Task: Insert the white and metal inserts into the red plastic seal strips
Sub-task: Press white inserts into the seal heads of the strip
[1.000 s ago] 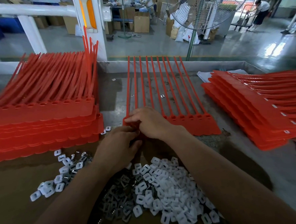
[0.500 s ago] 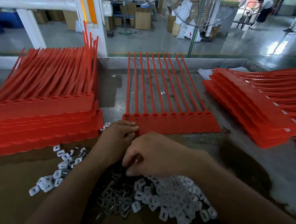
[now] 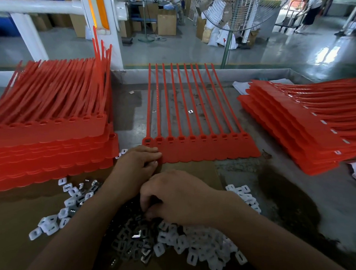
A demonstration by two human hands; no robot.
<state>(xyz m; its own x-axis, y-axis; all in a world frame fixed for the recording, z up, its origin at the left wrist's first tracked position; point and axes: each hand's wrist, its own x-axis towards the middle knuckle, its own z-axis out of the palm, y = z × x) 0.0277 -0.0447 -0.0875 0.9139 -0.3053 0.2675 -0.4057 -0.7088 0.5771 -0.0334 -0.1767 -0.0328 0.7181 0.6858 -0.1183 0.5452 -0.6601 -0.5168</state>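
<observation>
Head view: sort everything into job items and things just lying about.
Job: centre strip sheet, left hand holding its corner; white inserts; metal inserts, right hand among them; left strip stack; right strip stack.
Lying about: standing fan; cardboard box; white sacks; papers.

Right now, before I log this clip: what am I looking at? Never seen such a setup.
No machine: one camera worn on a person's head looks down at their two bare hands. On the grey worktable lies a flat red plastic sheet of joined seal strips, with a left stack and a right stack of such sheets. Nearer, on brown cardboard, sit small white plastic inserts and grey metal inserts. The left hand pinches the sheet's near-left corner. The right hand curls its fingers into the inserts; whether it holds one is hidden.
</observation>
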